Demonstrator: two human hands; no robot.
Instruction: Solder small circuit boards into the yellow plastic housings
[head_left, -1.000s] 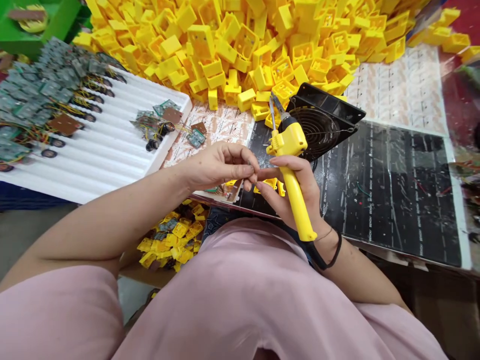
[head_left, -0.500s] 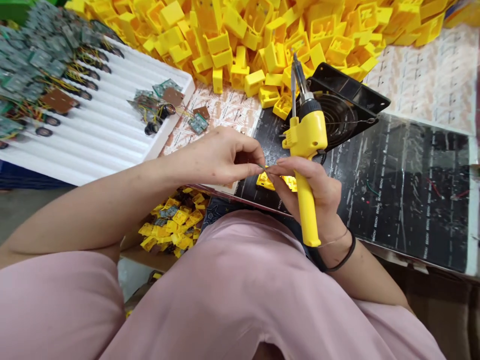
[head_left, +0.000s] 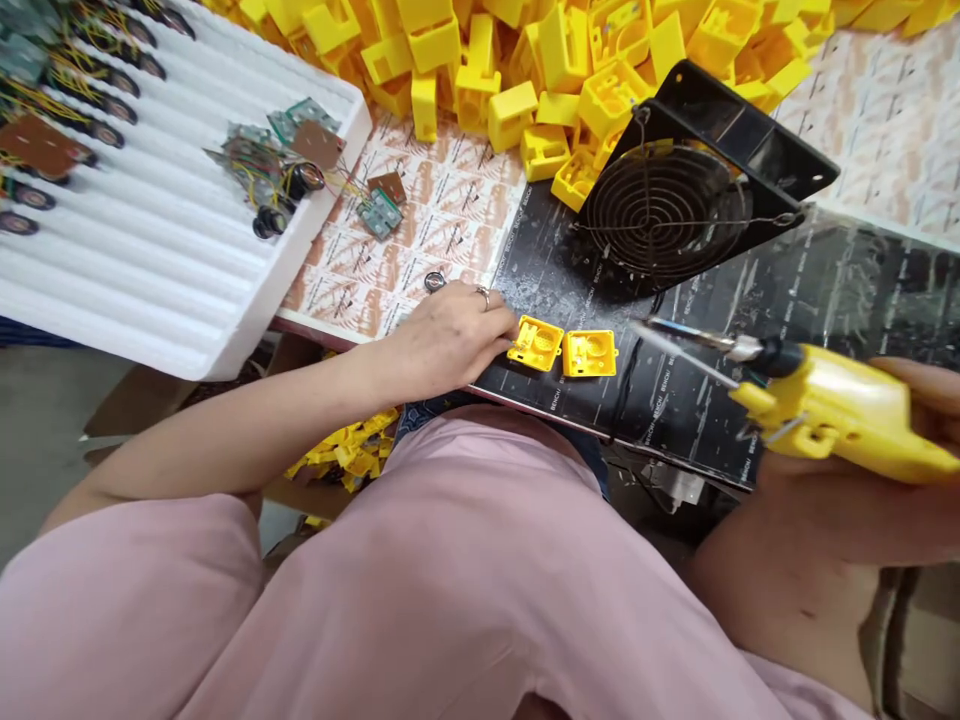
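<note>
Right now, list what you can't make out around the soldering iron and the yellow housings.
Head view, the only one:
- The rear of the yellow soldering iron: cut off by the right edge.
- The right hand and its grip on the iron: cut off by the same edge.
- Anything under the left hand on the black bench mat: hidden by that hand.
- The small round metal piece above that hand: too small to identify.
</note>
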